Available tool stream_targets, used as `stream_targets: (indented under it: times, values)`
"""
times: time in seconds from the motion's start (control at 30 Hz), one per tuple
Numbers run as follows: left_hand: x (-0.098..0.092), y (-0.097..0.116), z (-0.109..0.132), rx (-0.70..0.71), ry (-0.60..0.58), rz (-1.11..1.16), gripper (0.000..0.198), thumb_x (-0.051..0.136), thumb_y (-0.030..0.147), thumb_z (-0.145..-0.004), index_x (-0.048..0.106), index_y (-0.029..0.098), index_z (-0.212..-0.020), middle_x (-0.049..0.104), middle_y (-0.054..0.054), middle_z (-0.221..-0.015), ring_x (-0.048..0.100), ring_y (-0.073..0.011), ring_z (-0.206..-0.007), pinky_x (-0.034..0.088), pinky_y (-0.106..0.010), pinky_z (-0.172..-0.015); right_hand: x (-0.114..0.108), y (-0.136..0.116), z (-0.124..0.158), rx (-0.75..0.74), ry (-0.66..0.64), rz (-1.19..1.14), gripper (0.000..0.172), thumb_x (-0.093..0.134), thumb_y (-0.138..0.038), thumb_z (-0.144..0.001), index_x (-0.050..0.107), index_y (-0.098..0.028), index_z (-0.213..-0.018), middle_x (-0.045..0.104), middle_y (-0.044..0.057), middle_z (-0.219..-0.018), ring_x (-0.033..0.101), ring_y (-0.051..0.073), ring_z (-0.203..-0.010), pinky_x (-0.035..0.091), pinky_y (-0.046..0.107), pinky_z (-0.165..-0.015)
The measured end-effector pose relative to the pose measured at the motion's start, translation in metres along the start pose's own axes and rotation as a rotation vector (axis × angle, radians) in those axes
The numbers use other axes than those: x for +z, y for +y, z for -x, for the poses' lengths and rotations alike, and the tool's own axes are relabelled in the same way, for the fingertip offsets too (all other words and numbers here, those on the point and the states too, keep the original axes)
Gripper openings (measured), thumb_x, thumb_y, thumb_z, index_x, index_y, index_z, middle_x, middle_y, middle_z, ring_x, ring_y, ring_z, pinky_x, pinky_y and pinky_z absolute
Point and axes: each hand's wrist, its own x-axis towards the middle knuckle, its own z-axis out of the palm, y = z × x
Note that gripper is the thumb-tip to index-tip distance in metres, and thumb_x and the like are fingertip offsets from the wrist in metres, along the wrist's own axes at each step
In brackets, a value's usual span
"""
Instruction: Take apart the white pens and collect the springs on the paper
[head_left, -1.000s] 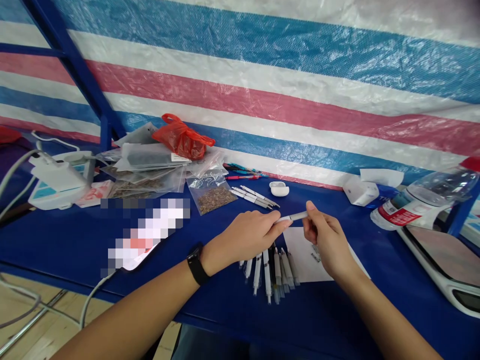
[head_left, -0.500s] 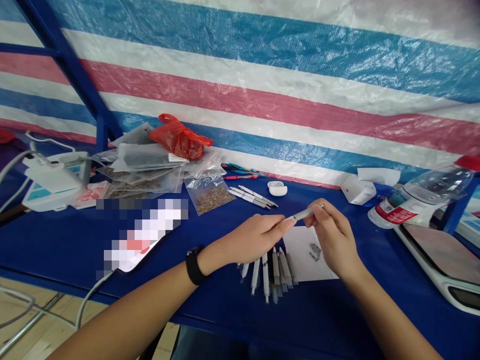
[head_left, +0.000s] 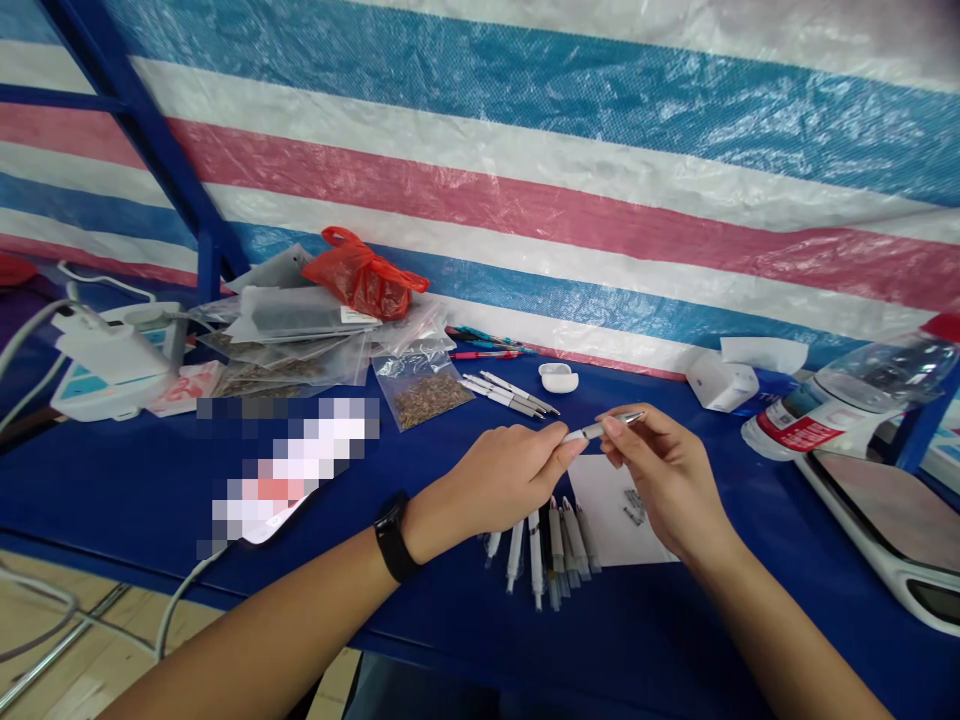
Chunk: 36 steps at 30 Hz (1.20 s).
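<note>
A white and grey pen is held between my two hands above the table, its metal tip pointing right. My left hand, with a black band on the wrist, is closed on the pen's left end. The thumb and fingers of my right hand pinch it near the tip. Below lie several pens in clear sleeves, partly hidden by my left hand. Beside them is a white paper sheet bearing several small metallic pieces, perhaps springs. Several more white and grey pens lie farther back.
At left are a pixelated phone with a cable, a power adapter, and bags of brown bits near a red plastic bag. A white earbud case sits behind. A bottle and a scale stand right.
My right hand's fingers have shifted on the pen, so more of its metal tip shows. My left hand keeps its grip. The view has moved slightly.
</note>
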Motion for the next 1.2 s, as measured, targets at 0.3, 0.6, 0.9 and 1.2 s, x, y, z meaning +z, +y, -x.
stream_targets:
  times: [0.3,0.6,0.9,1.2]
  values:
    - [-0.0008,-0.0027,-0.001,0.023,-0.031,-0.054,0.042,0.026,0.047,-0.111,0.046,0.021,-0.085,0.046,0.004,-0.064,0.044,-0.0156,-0.055,0.022,-0.031,-0.055,-0.002,-0.0021,-0.0028,0.135,0.001,-0.141,0.036,0.093,-0.045,-0.065,0.08,-0.033,-0.096,0.073,0.0,-0.085,0.066,0.019,-0.084,0.054,0.036,-0.082]
    - [0.0011,-0.005,-0.0025,0.02,-0.018,-0.1,0.042,0.027,0.047,-0.111,0.05,0.021,-0.088,0.046,0.003,-0.062,0.046,-0.0166,-0.053,0.021,-0.031,-0.054,-0.0034,-0.0028,-0.0023,0.143,-0.001,-0.102,0.044,0.094,-0.043,-0.063,0.079,-0.032,-0.102,0.078,0.002,-0.094,0.071,0.024,-0.091,0.054,0.048,-0.095]
    - [0.0003,-0.0016,-0.0007,0.061,0.023,-0.091,0.032,0.028,0.041,-0.112,0.054,0.021,-0.109,0.048,0.005,-0.063,0.05,-0.0162,-0.053,0.025,-0.03,-0.053,-0.0035,-0.0022,-0.002,0.152,-0.071,-0.136,0.047,0.094,-0.042,-0.066,0.078,-0.031,-0.108,0.078,0.001,-0.09,0.073,0.022,-0.09,0.057,0.045,-0.094]
    - [0.0028,-0.0023,-0.0008,0.134,0.038,-0.09,0.025,0.03,0.033,-0.111,0.052,0.021,-0.108,0.061,0.0,-0.079,0.059,-0.0185,-0.067,0.033,-0.029,-0.058,0.0005,-0.0034,-0.0004,0.122,-0.031,-0.146,0.041,0.093,-0.045,-0.066,0.079,-0.031,-0.102,0.077,0.001,-0.09,0.072,0.021,-0.089,0.058,0.041,-0.089]
